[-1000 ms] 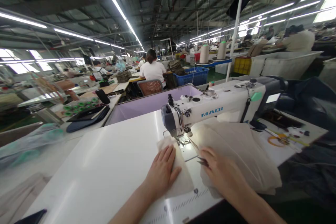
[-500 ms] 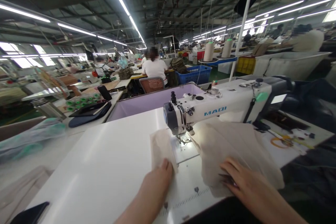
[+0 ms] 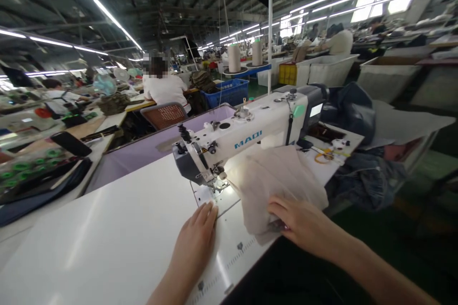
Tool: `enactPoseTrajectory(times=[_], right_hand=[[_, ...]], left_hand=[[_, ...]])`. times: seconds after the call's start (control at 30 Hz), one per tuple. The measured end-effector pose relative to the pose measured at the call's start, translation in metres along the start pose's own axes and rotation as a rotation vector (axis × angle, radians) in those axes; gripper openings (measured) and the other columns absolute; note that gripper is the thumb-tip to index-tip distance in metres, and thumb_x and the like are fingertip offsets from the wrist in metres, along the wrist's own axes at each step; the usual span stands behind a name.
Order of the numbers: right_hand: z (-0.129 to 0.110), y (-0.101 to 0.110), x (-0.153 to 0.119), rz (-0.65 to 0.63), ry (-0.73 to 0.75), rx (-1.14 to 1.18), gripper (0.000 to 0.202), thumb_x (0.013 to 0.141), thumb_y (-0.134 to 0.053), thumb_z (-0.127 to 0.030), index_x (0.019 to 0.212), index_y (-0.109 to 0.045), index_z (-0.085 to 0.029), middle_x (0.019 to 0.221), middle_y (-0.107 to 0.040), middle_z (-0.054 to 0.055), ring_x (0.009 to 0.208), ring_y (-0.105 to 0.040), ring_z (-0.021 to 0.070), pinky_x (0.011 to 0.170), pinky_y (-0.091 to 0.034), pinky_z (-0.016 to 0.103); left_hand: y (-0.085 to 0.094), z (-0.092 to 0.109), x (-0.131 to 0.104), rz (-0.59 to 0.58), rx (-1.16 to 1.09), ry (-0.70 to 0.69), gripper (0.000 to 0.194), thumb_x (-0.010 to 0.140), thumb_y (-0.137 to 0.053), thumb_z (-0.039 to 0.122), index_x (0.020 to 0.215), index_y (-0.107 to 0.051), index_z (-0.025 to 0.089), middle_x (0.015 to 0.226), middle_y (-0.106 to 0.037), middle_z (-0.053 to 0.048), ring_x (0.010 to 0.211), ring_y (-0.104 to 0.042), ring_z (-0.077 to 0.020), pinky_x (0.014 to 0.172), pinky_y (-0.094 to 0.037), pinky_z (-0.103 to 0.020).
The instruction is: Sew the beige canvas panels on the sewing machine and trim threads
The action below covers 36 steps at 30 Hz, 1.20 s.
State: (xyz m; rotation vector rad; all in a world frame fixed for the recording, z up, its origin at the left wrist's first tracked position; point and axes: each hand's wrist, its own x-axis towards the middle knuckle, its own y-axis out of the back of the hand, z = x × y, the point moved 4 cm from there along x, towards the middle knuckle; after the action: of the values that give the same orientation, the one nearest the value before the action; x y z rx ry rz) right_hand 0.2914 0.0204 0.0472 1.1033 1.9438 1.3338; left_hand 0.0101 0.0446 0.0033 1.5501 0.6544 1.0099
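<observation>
A white sewing machine [image 3: 250, 134] stands on the white worktable, its lamp shining on the needle area. My left hand [image 3: 196, 233] lies flat on the tabletop just in front of the presser foot [image 3: 219, 185], fingers stretched and close together, with no fabric visible under it. Beige fabric [image 3: 261, 181] is spread to the right of the needle, below the machine arm. At its near right edge rests my right hand [image 3: 300, 224], fingers curled around small dark snips [image 3: 278, 225], which are partly hidden and blurred against the cloth.
A lilac-lined bin [image 3: 143, 159] runs behind the table. Thread cones [image 3: 234, 58] stand beyond the machine, near a blue crate [image 3: 227, 93]. A phone [image 3: 70, 144] and green spools lie left. Yellow-handled scissors [image 3: 324, 156] lie right. A seated person [image 3: 162, 88] faces away.
The view has swung right. The narrow beige piece under my left hand is no longer visible, and that hand is closer to the presser foot. My right hand stays at the fabric with the snips.
</observation>
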Motion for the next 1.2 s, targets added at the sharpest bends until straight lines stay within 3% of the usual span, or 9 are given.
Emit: enactPoseTrajectory(times=[0.17,0.37,0.5,0.6,0.73,0.83,0.93,1.07,1.2], right_hand=[[0.006,0.004,-0.001,0.068,0.043,0.124,0.031,0.086,-0.054,-0.006,0.108,-0.069,-0.022,0.12,-0.068,0.004,0.101,-0.066,0.0197,0.09,-0.05,0.031],[0.01,0.005,-0.002,0.156,0.046,0.262,0.028,0.087,-0.055,-0.006,0.105,-0.072,-0.02,0.119,-0.072,0.005,0.106,-0.067,0.0178,0.096,-0.048,0.028],[0.012,0.003,0.0,0.222,0.034,0.34,0.026,0.082,-0.057,-0.002,0.096,-0.071,-0.019,0.112,-0.074,0.004,0.103,-0.068,0.0172,0.092,-0.05,0.026],[0.015,0.0,-0.003,0.254,0.065,0.376,0.023,0.085,-0.059,-0.005,0.097,-0.071,-0.02,0.112,-0.074,0.004,0.104,-0.069,0.0183,0.093,-0.051,0.028],[0.024,0.001,-0.013,0.348,0.101,0.314,0.028,0.085,-0.074,-0.028,0.111,-0.069,-0.02,0.122,-0.07,0.008,0.11,-0.067,0.0235,0.093,-0.052,0.032],[0.044,0.011,-0.02,0.529,-0.028,0.258,0.024,0.089,-0.069,-0.034,0.108,-0.067,-0.02,0.119,-0.069,0.01,0.107,-0.067,0.0245,0.092,-0.052,0.034],[0.071,0.019,-0.022,0.646,-0.322,0.226,0.014,0.093,-0.058,-0.029,0.101,-0.065,-0.02,0.106,-0.07,0.009,0.096,-0.069,0.0241,0.085,-0.052,0.035],[0.092,0.017,-0.009,0.471,-0.558,0.265,0.025,0.083,-0.07,-0.035,0.103,-0.065,-0.021,0.089,-0.07,0.004,0.081,-0.068,0.0232,0.071,-0.048,0.033],[0.088,0.022,0.004,0.408,-0.496,0.323,0.014,0.082,-0.063,-0.032,0.074,-0.059,-0.022,0.071,-0.063,0.0,0.068,-0.06,0.0187,0.063,-0.041,0.029]], left_hand=[[0.016,0.03,-0.002,0.029,-0.118,-0.186,0.035,0.099,-0.045,0.019,0.128,-0.063,0.022,0.131,-0.068,-0.011,0.119,-0.065,-0.0283,0.097,-0.059,-0.046],[0.028,0.068,0.014,0.133,-0.2,-0.268,0.042,0.098,-0.047,0.018,0.139,-0.054,0.023,0.136,-0.063,-0.011,0.128,-0.059,-0.0278,0.102,-0.056,-0.045],[0.029,0.091,0.038,0.212,-0.21,-0.351,0.027,0.098,-0.05,0.02,0.121,-0.063,0.018,0.114,-0.072,-0.012,0.106,-0.069,-0.0279,0.089,-0.061,-0.044],[0.035,0.093,0.056,0.191,-0.324,-0.363,0.021,0.099,-0.047,0.015,0.102,-0.067,0.019,0.092,-0.073,-0.007,0.084,-0.07,-0.0213,0.075,-0.061,-0.036],[0.043,0.086,0.065,0.123,-0.45,-0.322,0.021,0.097,-0.047,0.013,0.092,-0.066,0.021,0.089,-0.071,-0.005,0.083,-0.069,-0.019,0.076,-0.059,-0.032],[0.041,0.085,0.061,0.098,-0.465,-0.299,0.014,0.094,-0.052,0.015,0.093,-0.065,0.021,0.1,-0.07,-0.007,0.092,-0.069,-0.0203,0.081,-0.06,-0.033],[0.034,0.088,0.055,0.088,-0.404,-0.298,0.017,0.09,-0.061,0.018,0.106,-0.063,0.022,0.11,-0.068,-0.009,0.1,-0.068,-0.0238,0.084,-0.061,-0.038],[0.028,0.093,0.052,0.061,-0.308,-0.298,0.036,0.085,-0.069,0.019,0.119,-0.058,0.024,0.115,-0.066,-0.008,0.103,-0.067,-0.0252,0.085,-0.061,-0.038],[0.023,0.092,0.048,0.031,-0.25,-0.242,0.043,0.082,-0.074,0.024,0.122,-0.057,0.025,0.119,-0.066,-0.008,0.108,-0.065,-0.0256,0.087,-0.06,-0.038]])
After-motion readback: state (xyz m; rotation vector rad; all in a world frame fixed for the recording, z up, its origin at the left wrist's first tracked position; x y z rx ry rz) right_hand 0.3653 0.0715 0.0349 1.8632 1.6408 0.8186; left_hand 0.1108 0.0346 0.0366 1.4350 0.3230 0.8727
